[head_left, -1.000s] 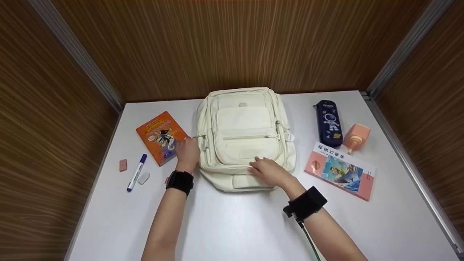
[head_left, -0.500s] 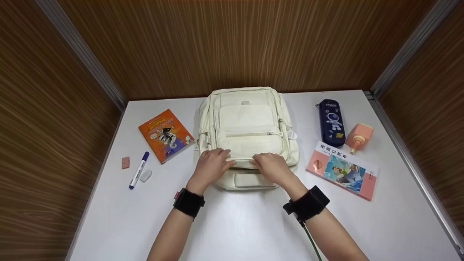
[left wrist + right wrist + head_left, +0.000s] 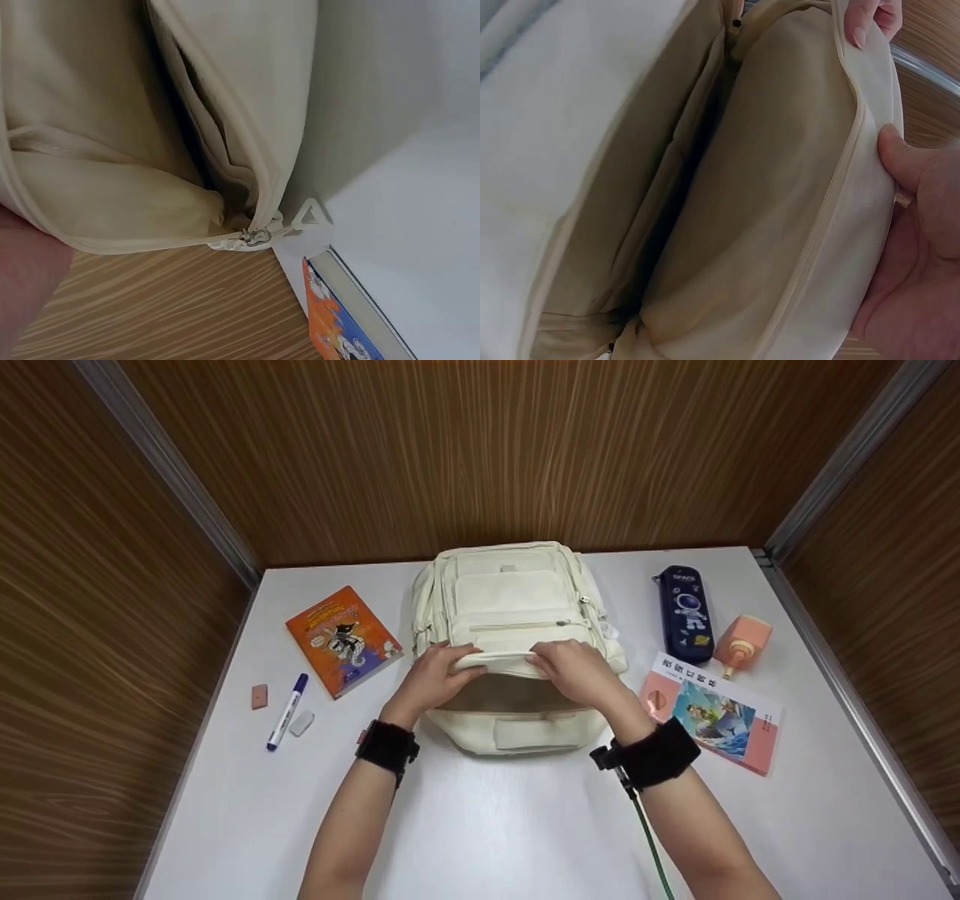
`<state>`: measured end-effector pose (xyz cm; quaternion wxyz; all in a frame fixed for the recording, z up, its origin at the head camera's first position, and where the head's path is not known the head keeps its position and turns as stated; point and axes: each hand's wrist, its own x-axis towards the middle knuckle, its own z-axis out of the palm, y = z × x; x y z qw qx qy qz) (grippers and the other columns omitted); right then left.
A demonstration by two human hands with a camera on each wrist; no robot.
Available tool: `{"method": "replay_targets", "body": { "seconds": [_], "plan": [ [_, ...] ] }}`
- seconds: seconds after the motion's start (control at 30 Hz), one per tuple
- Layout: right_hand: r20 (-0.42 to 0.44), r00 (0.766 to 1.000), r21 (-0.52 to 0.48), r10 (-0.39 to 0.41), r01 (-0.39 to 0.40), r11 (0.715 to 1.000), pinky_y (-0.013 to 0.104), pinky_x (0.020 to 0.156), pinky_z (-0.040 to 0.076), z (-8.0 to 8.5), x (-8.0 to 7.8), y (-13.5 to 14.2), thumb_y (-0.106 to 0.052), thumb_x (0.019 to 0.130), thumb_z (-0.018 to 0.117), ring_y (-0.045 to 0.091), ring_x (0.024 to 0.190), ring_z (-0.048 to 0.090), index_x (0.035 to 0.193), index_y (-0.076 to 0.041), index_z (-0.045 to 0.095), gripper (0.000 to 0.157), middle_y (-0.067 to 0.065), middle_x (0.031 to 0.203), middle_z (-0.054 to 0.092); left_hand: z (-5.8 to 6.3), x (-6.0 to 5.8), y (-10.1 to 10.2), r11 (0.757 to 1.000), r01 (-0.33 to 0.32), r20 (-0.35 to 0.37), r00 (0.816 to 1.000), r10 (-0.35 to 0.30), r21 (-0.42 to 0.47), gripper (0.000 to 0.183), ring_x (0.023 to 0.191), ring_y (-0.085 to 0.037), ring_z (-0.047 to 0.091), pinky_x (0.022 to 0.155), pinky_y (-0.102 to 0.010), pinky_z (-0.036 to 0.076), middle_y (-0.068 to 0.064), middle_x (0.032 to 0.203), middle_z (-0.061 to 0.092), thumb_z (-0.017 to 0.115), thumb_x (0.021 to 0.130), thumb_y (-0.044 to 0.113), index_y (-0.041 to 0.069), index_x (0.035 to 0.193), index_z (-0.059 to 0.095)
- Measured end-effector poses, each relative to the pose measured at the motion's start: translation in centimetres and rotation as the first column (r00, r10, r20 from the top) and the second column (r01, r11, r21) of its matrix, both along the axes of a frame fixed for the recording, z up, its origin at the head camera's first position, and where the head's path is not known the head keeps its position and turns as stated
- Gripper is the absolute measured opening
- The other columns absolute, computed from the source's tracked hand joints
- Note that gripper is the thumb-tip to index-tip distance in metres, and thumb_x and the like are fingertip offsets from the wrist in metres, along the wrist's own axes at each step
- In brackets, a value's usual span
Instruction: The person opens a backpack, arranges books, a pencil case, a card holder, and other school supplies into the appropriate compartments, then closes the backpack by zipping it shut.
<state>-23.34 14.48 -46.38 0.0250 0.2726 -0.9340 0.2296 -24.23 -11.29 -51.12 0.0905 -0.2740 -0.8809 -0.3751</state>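
Note:
A cream backpack (image 3: 499, 594) lies on its back on the white table, its main compartment gaping toward the near side. My left hand (image 3: 433, 681) pinches the upper edge of the mouth left of centre, thumb below and fingers above. On the same edge, my right hand (image 3: 583, 673) grips further right. Both hold this front panel raised. In the right wrist view the beige lining (image 3: 772, 157) and a dark inner sleeve pocket show. A zipper pull (image 3: 259, 238) sits at the corner of the opening in the left wrist view.
At left are an orange book (image 3: 345, 641), a marker (image 3: 287, 712), a pink eraser (image 3: 259, 697) and a small whitish block (image 3: 302, 724). At right are a navy astronaut pencil case (image 3: 686, 615), a peach bottle (image 3: 744, 641) and a pink-white book (image 3: 712, 712). Wood-grain panels enclose the table.
My left hand has moved from the backpack's left side to its near edge. Both hands have then lifted the front panel up and away, widening the opening.

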Motion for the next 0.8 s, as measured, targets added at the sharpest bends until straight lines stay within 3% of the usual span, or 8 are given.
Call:
{"method": "replay_targets", "body": {
  "seconds": [0.1,0.23,0.4,0.57,0.7,0.8],
  "plan": [
    [0.024,1.0,-0.023,-0.016,0.017,1.0,0.044,0.066,0.047,1.2,-0.9,0.3,-0.027,0.103,0.053,0.024,0.067,0.057,0.086,-0.009,0.065,0.027,0.001,0.066,0.055,0.6,-0.3,0.6,0.999,-0.043,-0.018,0.999,0.043,0.003,0.025,0.086,-0.019,0.067,0.076,-0.039,0.051,-0.002,0.099,0.073,0.07,0.092,0.032,0.013,0.106,0.074],
    [0.021,0.998,-0.023,-0.058,0.059,0.998,0.044,0.067,0.046,2.2,-2.0,0.3,-0.03,0.103,0.051,0.024,0.069,0.056,0.085,-0.011,0.063,0.029,0.002,0.068,0.055,1.4,-0.5,1.5,0.99,-0.136,-0.054,0.989,0.138,0.024,0.017,0.073,-0.019,0.065,0.065,-0.039,0.05,-0.004,0.092,0.073,0.069,0.093,0.022,0.01,0.104,0.074],
    [-0.055,0.988,-0.063,-0.147,0.143,0.988,0.052,0.078,0.048,2.5,-2.3,0.4,-0.035,0.102,0.052,0.03,0.094,0.066,0.108,-0.013,0.069,0.028,0.007,0.1,0.071,2.5,-1.1,1.9,0.97,-0.237,-0.022,0.971,0.239,0.06,0.02,0.061,-0.015,0.052,0.059,-0.036,0.044,0.001,0.074,0.066,0.068,0.094,0.029,0.01,0.096,0.074],
    [-0.145,0.964,-0.19,-0.223,0.194,0.962,0.052,0.095,0.042,2.2,-2.3,1.7,-0.031,0.1,0.058,0.033,0.109,0.061,0.127,-0.009,0.063,0.035,0.012,0.122,0.066,3.5,-1.9,1.1,0.947,-0.3,0.048,0.954,0.296,0.115,0.025,0.058,-0.015,0.044,0.059,-0.033,0.038,0.004,0.062,0.049,0.066,0.094,0.031,0.007,0.088,0.07],
    [-0.055,0.968,-0.325,-0.245,0.215,0.921,0.049,0.103,0.037,1.7,-3.0,3.6,-0.028,0.098,0.062,0.032,0.119,0.056,0.129,-0.004,0.061,0.039,0.017,0.127,0.062,4.1,-2.9,0.3,0.939,-0.293,0.134,0.953,0.272,0.181,0.027,0.058,-0.014,0.04,0.058,-0.03,0.033,0.005,0.062,0.039,0.067,0.094,0.029,0.006,0.081,0.063],
    [0.109,0.972,-0.436,-0.206,0.233,0.869,0.04,0.093,0.046,1.0,-3.7,5.2,-0.026,0.096,0.065,0.029,0.107,0.06,0.127,-0.001,0.063,0.039,0.019,0.12,0.064,4.6,-3.5,-0.1,0.94,-0.264,0.189,0.956,0.225,0.216,0.029,0.058,-0.013,0.037,0.057,-0.028,0.03,0.005,0.062,0.035,0.067,0.094,0.029,0.008,0.077,0.058]
  ]
}}
